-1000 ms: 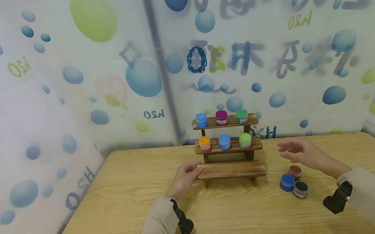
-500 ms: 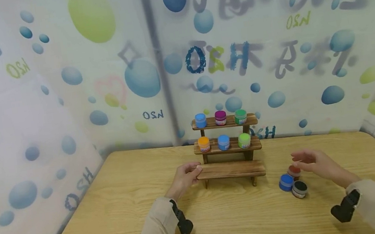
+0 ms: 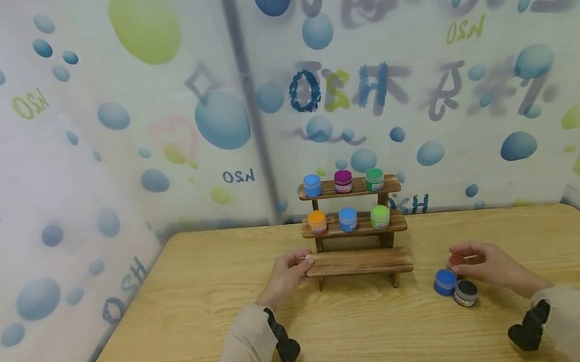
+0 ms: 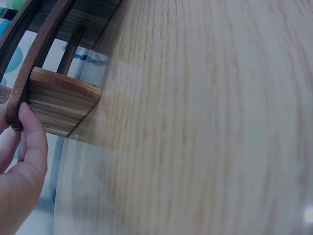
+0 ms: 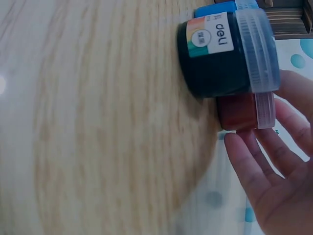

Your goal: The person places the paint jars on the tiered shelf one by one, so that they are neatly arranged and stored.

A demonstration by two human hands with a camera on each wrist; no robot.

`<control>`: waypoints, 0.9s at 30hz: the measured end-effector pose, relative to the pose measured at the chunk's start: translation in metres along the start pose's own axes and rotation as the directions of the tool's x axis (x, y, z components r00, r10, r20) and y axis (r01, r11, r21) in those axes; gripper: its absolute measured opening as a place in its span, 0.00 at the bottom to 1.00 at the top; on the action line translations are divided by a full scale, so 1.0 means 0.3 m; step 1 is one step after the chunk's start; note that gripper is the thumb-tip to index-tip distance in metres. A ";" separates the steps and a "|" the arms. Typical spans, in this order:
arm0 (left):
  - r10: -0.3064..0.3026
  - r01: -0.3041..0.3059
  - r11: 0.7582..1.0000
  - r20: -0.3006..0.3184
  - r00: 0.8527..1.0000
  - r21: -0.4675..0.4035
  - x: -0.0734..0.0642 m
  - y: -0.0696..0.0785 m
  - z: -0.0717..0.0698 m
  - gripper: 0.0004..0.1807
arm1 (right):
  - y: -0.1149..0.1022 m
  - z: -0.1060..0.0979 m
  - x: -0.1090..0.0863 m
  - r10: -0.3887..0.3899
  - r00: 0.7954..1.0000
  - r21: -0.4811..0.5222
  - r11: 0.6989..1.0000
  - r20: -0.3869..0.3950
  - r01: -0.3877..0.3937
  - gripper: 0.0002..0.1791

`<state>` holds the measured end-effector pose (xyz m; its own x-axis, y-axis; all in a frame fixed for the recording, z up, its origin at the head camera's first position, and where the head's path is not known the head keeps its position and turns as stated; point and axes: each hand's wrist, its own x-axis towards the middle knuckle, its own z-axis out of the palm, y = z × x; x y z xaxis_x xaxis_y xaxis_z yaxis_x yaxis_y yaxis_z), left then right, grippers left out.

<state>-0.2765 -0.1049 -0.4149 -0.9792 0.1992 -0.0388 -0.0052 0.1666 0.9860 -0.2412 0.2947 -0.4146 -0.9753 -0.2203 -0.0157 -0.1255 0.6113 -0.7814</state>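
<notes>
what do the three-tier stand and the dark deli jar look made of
Three-tier stand: probably wood, brown with a slight sheen, judging by its streaky grain. Dark deli jar: likely smooth plastic, since its ribbed lid looks translucent.

One o'clock, right wrist view: label (image 5: 210, 35) on dark jar (image 5: 217, 71) reads "deli". Head view: mirrored "H2O" lettering (image 3: 335, 90) repeats across the wall (image 3: 276, 51).
</notes>
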 end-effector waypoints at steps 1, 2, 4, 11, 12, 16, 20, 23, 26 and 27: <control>-0.001 0.001 1.000 -0.002 1.000 -0.003 0.001 0.000 0.000 0.20 | 0.000 0.001 0.000 -0.007 1.000 -0.004 1.000 0.001 0.007 0.30; -0.002 0.002 1.000 -0.002 1.000 -0.004 0.002 0.000 0.001 0.20 | 0.000 0.001 0.000 -0.010 1.000 -0.007 1.000 0.002 0.010 0.30; -0.004 0.004 1.000 0.000 1.000 -0.003 0.005 0.000 0.001 0.20 | 0.000 0.001 -0.001 -0.002 1.000 -0.015 1.000 0.001 0.002 0.30; -0.010 0.011 1.000 0.025 1.000 -0.021 -0.004 0.014 -0.003 0.20 | 0.002 0.005 0.002 0.006 1.000 -0.026 1.000 0.015 -0.006 0.30; -0.012 0.013 1.000 0.026 1.000 -0.023 -0.010 0.022 -0.003 0.19 | 0.003 0.006 0.003 0.001 1.000 -0.023 1.000 0.015 -0.001 0.30; -0.010 0.010 1.000 0.026 1.000 -0.022 -0.038 0.057 0.001 0.19 | 0.012 0.009 0.009 -0.024 1.000 -0.008 1.000 0.015 0.024 0.29; 0.011 -0.011 1.000 0.020 1.000 -0.025 -0.026 0.030 -0.002 0.20 | 0.020 0.013 0.011 -0.046 0.999 0.003 0.999 0.015 0.046 0.28; 0.010 -0.010 1.000 0.010 1.000 -0.019 -0.002 -0.002 -0.002 0.21 | 0.020 0.014 0.009 -0.052 0.999 0.006 0.999 0.016 0.052 0.28; -0.006 0.006 1.000 0.002 1.000 -0.017 0.008 -0.009 0.000 0.21 | 0.020 0.015 0.009 -0.049 0.999 0.006 0.999 0.014 0.049 0.27; -0.008 0.008 1.000 0.000 1.000 -0.016 0.009 -0.009 0.000 0.20 | 0.021 0.015 0.010 -0.049 0.999 0.003 0.999 0.012 0.049 0.26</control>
<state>-0.2791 -0.1048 -0.4176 -0.9791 0.1978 -0.0463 -0.0159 0.1525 0.9882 -0.2441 0.2944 -0.4224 -0.9657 -0.2591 0.0152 -0.1727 0.5976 -0.7830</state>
